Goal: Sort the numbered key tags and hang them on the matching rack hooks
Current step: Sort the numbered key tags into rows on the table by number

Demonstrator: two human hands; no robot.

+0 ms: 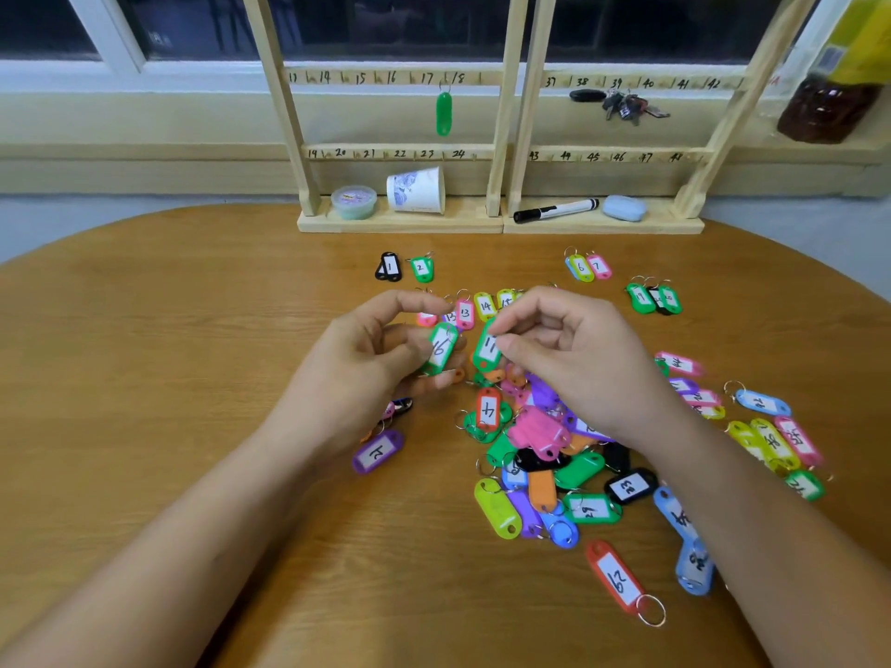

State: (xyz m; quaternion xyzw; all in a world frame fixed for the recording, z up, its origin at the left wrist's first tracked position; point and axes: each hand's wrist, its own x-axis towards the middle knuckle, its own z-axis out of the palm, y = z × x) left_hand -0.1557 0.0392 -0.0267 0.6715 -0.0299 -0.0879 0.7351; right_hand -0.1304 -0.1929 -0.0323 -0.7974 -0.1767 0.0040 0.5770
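Left hand: the left hand (381, 349) curls its fingers round the green tag marked 16 (441, 349), label turned up, probably so the number can be read.
Right hand: the right hand (569, 349) pinches a second green tag (487, 351) between thumb and forefinger; its number looks like 11 or 17, but which cannot be told.
Hands together: the hands are close, the two tags side by side just above the table (193, 378), seemingly being compared.
Sorted rows: low numbers lie in order beyond the hands, among them tag 1 (389, 266), tag 2 (422, 269), tag 6 (581, 267) and tag 14 (485, 306), with gaps apparently left for missing numbers.
Pile: the unsorted pile (545, 455) sits under and beside the right wrist, many tags face down or overlapping.
Rack: the rack (508, 137) stands at the table's far edge; one hanging green tag (443, 113) is near hook 18.
Stage: sorting seems well under way, hanging barely begun.
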